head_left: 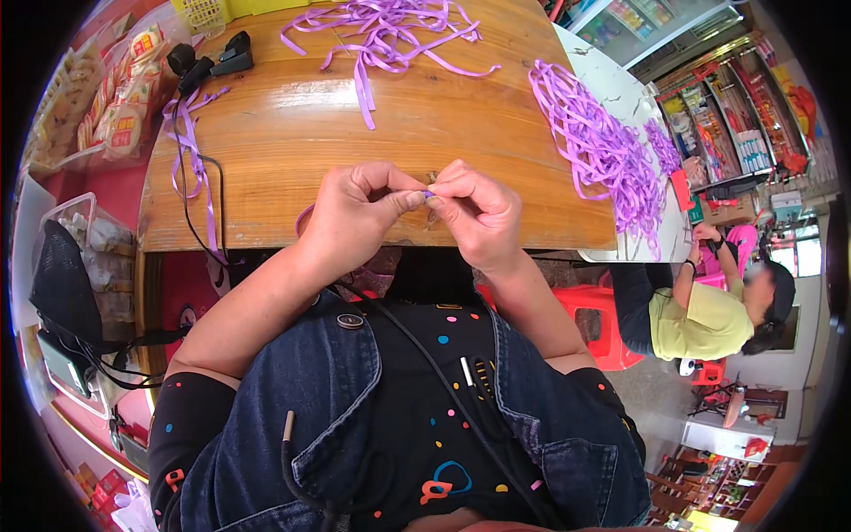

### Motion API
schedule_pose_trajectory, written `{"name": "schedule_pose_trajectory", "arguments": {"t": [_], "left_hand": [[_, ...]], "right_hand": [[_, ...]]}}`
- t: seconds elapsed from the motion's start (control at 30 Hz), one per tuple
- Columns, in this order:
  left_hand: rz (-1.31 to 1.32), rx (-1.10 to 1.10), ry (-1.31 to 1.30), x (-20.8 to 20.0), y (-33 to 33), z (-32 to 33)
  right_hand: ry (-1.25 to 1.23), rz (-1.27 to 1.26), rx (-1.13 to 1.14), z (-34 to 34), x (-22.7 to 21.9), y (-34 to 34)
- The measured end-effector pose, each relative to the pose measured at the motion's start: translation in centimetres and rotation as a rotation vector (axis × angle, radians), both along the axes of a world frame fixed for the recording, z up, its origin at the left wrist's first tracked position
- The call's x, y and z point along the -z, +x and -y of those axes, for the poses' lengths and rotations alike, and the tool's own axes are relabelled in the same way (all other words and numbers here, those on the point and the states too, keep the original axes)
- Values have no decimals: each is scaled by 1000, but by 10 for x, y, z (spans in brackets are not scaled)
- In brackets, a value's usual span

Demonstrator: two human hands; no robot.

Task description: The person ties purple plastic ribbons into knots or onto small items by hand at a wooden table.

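Observation:
Over the near edge of the wooden table [284,133], my left hand [359,213] and my right hand [476,213] meet fingertip to fingertip. Both pinch a small bit of purple ribbon [428,193]; most of it is hidden by the fingers. A loop of purple ribbon [304,216] shows beside my left wrist. Farther off on the table lies a loose tangle of purple ribbons [390,35]. To the right, a large heap of purple ribbons [598,146] spreads over the table's edge onto a white marbled table [585,66].
At the far left sit a black device with a cable [213,64] and a few purple ribbon strips [188,133]. A yellow basket [202,13] stands at the back. Packaged goods [124,102] fill the left side. On the right, a person in a yellow shirt [700,315] sits near red stools [598,324].

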State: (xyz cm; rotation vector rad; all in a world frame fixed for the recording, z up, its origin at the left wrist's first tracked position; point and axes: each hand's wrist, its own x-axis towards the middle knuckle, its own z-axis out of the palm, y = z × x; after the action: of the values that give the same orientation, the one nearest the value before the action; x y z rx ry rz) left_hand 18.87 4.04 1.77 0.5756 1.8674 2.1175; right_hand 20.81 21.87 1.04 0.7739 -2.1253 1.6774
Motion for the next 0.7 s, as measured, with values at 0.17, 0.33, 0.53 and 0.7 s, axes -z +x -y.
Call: {"name": "schedule_pose_trajectory", "arguments": {"t": [0.17, 0.33, 0.53, 0.7], "left_hand": [[10, -17, 42, 4, 2, -3], [50, -36, 110, 4, 6, -7], [315, 58, 154, -2, 1, -7], [377, 46, 178, -10, -7, -7]], "right_hand": [[-93, 39, -11, 3, 2, 2], [-7, -115, -17, 3, -2, 1], [-184, 63, -75, 0, 8, -3], [-588, 344, -51, -10, 15, -6]]}}
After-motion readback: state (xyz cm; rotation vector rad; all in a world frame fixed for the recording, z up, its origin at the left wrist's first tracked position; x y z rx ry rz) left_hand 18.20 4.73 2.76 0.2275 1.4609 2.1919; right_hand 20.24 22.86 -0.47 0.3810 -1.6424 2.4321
